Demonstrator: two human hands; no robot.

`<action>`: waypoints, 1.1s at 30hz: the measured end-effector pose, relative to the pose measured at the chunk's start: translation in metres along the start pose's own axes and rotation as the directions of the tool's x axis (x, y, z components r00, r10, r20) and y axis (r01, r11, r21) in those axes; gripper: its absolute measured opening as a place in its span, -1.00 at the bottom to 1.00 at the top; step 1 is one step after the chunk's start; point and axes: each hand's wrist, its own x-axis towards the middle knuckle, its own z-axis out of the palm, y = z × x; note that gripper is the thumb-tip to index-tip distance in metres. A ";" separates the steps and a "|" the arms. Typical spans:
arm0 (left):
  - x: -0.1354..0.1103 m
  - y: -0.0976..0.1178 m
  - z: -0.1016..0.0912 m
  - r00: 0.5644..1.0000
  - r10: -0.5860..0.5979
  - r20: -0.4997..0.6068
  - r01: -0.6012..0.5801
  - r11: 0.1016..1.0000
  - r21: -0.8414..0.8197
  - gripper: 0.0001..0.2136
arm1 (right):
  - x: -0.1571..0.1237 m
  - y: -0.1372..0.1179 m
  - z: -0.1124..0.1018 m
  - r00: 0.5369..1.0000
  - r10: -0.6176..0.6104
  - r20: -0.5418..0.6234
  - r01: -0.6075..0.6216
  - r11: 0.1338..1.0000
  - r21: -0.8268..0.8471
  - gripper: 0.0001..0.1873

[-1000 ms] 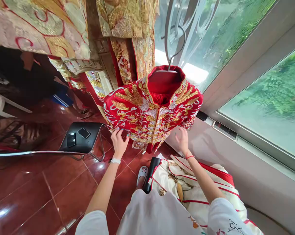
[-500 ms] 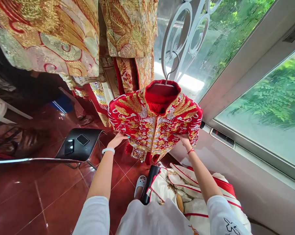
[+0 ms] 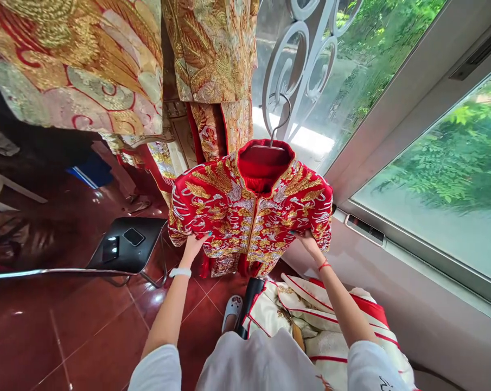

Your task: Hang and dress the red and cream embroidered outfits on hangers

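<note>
A red jacket [image 3: 251,217] with gold and silver embroidery hangs in front of me on a hanger [image 3: 273,144]. The hanger's hook loops over white scrolled metalwork [image 3: 286,60]. My left hand [image 3: 195,244] grips the jacket at its left side, just inside the sleeve, with the thumb on the front and the fingers hidden behind. On the opposite side, my right hand [image 3: 308,242] pinches the cloth beside the other sleeve in the same way. Between the hands, the front panels meet along a gold-edged centre line.
More embroidered garments [image 3: 212,54] hang at the upper left. A black folding chair [image 3: 127,252] holds two phones, and another phone [image 3: 365,230] lies on the window sill. White garments with red trim [image 3: 322,320] are heaped at lower right. A person's leg shows at left.
Both hands have drawn the jacket's sides outward and a little toward me, so its front looks wider and flatter. The view has shifted slightly.
</note>
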 end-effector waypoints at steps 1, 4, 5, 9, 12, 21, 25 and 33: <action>-0.012 0.001 -0.011 1.000 -0.004 -0.026 0.004 1.000 0.006 -0.52 | -0.011 0.002 -0.010 0.996 0.019 0.086 -0.019 1.000 -0.002 -0.59; -0.041 0.021 -0.051 0.946 0.130 -0.298 -0.118 0.991 0.058 -0.48 | -0.034 -0.001 -0.055 0.977 0.012 0.213 -0.015 1.000 0.012 -0.58; -0.046 0.035 -0.063 0.876 0.250 -0.413 -0.222 0.968 0.116 -0.44 | -0.034 -0.006 -0.071 0.995 -0.049 0.084 0.046 0.998 0.036 -0.57; -0.027 0.110 -0.070 0.700 0.674 -0.234 -0.604 0.735 0.308 -0.05 | 0.008 -0.046 -0.105 0.820 -0.407 -0.401 0.441 0.897 -0.008 -0.21; 0.001 0.147 -0.044 0.727 0.684 -0.059 -0.642 0.708 0.294 -0.05 | 0.052 -0.069 -0.091 0.839 -0.469 -0.274 0.509 0.855 0.096 -0.18; 0.008 0.153 -0.021 0.614 0.711 -0.343 -0.616 0.703 0.355 -0.43 | 0.083 -0.069 -0.093 0.922 -0.347 -0.173 0.387 0.851 0.356 -0.28; 0.012 0.156 -0.024 0.632 0.708 -0.314 -0.604 0.704 0.373 -0.49 | 0.083 -0.073 -0.104 0.958 -0.287 -0.012 0.267 0.873 0.409 -0.16; -0.008 0.195 -0.023 0.498 0.860 -0.116 -0.681 0.470 0.561 -0.04 | 0.065 -0.108 -0.107 0.807 -0.589 -0.024 0.584 0.804 -0.110 -0.09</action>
